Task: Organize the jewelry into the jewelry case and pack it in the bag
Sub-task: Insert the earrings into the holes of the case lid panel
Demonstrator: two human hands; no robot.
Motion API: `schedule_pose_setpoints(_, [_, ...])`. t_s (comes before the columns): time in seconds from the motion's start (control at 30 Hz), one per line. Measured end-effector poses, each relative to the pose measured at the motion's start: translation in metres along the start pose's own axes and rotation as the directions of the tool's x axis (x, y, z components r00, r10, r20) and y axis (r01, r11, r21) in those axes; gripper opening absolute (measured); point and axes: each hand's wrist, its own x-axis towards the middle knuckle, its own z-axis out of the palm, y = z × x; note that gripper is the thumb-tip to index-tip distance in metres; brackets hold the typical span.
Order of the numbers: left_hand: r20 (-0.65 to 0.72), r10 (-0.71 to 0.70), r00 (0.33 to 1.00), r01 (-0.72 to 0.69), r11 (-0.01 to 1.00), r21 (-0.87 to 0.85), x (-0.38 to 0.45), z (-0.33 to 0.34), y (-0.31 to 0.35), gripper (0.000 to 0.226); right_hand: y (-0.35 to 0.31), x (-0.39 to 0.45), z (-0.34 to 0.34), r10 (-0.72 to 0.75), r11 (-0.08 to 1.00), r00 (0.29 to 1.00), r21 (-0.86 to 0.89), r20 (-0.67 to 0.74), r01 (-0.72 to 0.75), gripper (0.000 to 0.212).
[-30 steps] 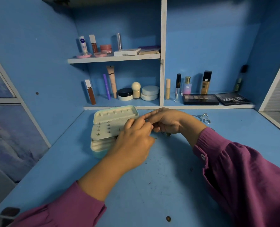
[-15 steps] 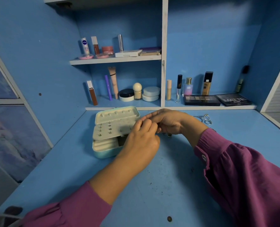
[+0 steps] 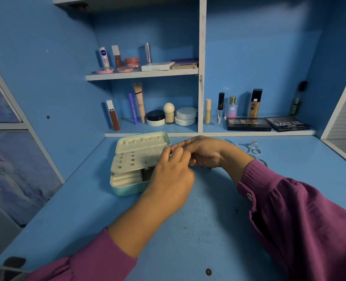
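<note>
A teal jewelry case [image 3: 127, 188] lies open on the blue desk, its lid [image 3: 143, 139] tipped back. Several stud earrings [image 3: 132, 159] sit pinned in its pale inner panel, with ring rolls below. My left hand [image 3: 172, 177] hovers over the case's right side with its fingers curled. Their tips meet the fingertips of my right hand [image 3: 204, 153] just above the panel's right edge. Both hands pinch a tiny piece there, too small to make out. Silver rings [image 3: 254, 147] and hoop earrings [image 3: 242, 147] lie loose behind my right wrist.
Shelves [image 3: 141, 74] at the back carry cosmetic tubes, jars and bottles. Two dark eyeshadow palettes [image 3: 249, 124] lie on the low ledge at the right. Blue walls close in on the desk's left and right sides. A small ring [image 3: 208, 168] peeks out under my right hand.
My left hand has slid a little right and up toward my right fingertips, uncovering the case's lower compartment. My right hand has stayed about where it was.
</note>
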Motion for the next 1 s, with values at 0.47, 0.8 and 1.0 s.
schedule_pose_setpoints(0.47, [-0.114,0.017,0.993,-0.026,0.996,-0.081,-0.005,0.005,-0.003,0.007,0.000,-0.001,-0.002,0.013,1.000,1.000,-0.003,0.020,-0.013,0.023])
schedule_pose_setpoints(0.8, [-0.096,-0.056,0.994,0.035,0.978,-0.206,-0.002,0.018,-0.009,0.013,0.002,0.001,-0.002,0.006,1.000,1.000,0.002,0.007,-0.006,0.024])
schedule_pose_setpoints(1.0, [-0.116,-0.072,0.991,0.038,0.960,-0.278,-0.001,0.020,-0.010,0.007,0.002,0.001,-0.003,-0.003,1.000,1.000,-0.006,0.016,0.003,0.023])
